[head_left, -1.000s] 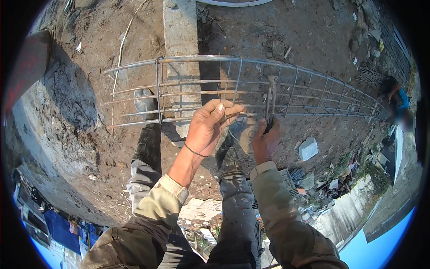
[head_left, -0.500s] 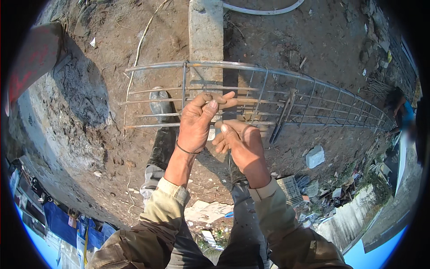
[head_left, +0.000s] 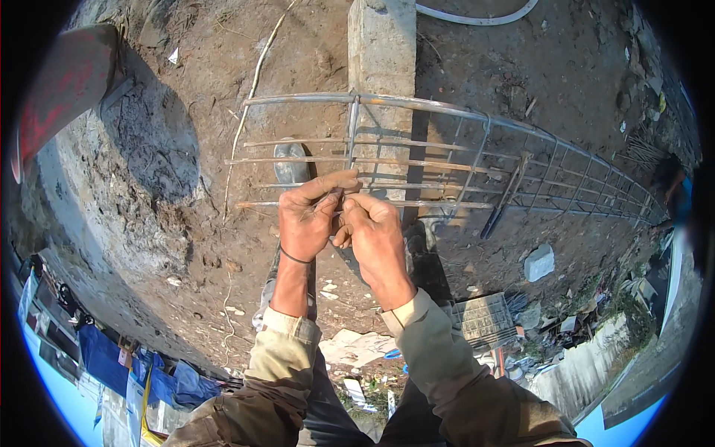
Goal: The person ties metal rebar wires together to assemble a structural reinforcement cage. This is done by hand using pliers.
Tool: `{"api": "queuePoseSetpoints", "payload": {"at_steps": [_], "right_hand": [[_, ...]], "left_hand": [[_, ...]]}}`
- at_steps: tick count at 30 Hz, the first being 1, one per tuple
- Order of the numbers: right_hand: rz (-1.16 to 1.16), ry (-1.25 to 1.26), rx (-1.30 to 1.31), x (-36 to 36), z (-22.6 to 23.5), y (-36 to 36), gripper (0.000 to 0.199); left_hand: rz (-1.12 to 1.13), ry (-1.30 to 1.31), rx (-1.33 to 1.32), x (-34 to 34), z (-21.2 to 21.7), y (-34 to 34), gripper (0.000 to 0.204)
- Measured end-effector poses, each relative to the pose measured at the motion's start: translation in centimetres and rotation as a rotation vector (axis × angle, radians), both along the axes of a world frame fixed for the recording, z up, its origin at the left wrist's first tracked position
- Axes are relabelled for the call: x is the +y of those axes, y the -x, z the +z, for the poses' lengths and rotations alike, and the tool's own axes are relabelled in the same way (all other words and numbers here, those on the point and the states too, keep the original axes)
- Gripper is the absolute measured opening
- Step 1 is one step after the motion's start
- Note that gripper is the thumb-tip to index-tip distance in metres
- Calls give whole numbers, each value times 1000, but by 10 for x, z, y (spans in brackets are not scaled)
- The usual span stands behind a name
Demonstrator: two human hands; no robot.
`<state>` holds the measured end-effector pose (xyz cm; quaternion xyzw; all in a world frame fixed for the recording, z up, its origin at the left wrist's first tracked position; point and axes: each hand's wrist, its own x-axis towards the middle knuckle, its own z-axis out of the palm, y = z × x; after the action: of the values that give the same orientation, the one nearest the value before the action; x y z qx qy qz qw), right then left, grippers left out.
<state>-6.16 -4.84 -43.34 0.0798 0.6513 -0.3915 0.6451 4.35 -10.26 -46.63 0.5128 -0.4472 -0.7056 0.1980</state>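
Note:
A long cage of steel rebar (head_left: 439, 109), tied with square stirrups, stretches from in front of me away to the right. Over its near left end, both my hands meet at the fingertips. My left hand (head_left: 304, 223) is closed, thumb pressed against its bent fingers. Close against it, my right hand (head_left: 378, 242) pinches with thumb and forefinger. Whatever small thing they hold is hidden among the fingers. A stirrup (head_left: 352, 123) stands just beyond the hands, near the bar ends.
A concrete beam (head_left: 382, 59) passes beneath the cage. Dark bars (head_left: 503, 200) slant across the cage's middle. One boot (head_left: 292, 162) shows under the left end. A red-marked metal piece (head_left: 71, 89) stands left, a white block (head_left: 539, 262) lies right. Another person (head_left: 674, 185) is at the far end.
My right hand has moved left and its fingertips now come together with those of my left hand. The cage and ground have shifted rightward in view.

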Motion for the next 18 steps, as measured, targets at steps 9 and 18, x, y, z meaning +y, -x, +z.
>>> {"api": "queuePoseSetpoints", "payload": {"at_steps": [9,18], "right_hand": [[-534,-270,-300,-7,-9,-42,15],[-793,-242,-66,-42,-26,-57,17]], "left_hand": [[733,-649,265,10,-20,-21,48],[756,-1180,662,-6,-36,-56,32]]}}
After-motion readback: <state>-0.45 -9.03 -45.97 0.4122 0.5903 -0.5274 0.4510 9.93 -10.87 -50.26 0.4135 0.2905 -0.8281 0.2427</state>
